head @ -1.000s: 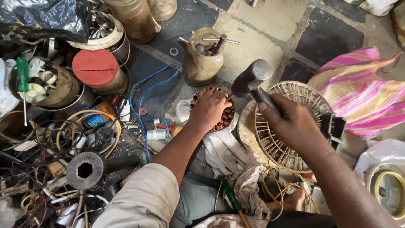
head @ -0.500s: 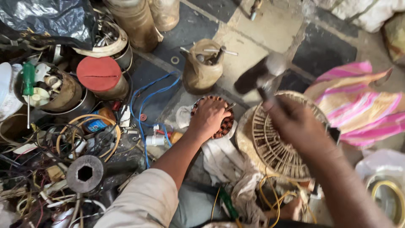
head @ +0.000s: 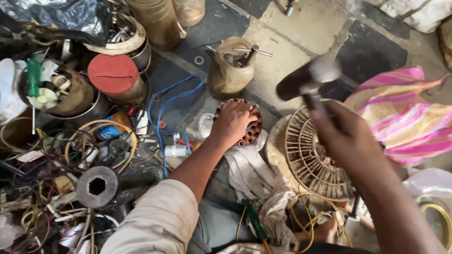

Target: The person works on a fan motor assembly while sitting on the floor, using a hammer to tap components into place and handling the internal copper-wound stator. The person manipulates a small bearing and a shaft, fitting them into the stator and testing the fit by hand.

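My left hand (head: pixel 231 123) presses down on a round copper-wound motor stator (head: pixel 250 132) lying on the floor, covering most of it. My right hand (head: pixel 343 136) grips the handle of a hammer (head: pixel 308 80), whose head is blurred in mid-air to the upper right of the stator. Under my right hand sits a round ribbed fan grille (head: pixel 310 160). A white rag (head: pixel 249 171) lies just below the stator.
A tan jar with metal rods (head: pixel 230 70) stands behind the stator. A red-lidded tin (head: pixel 115 77), blue wires (head: pixel 162 113), a hex socket tool (head: pixel 96 186) and tangled scrap crowd the left. Pink striped cloth (head: pixel 405 117) lies at right.
My right hand has lifted the hammer up and to the right, away from the stator. My left hand stays on the stator.
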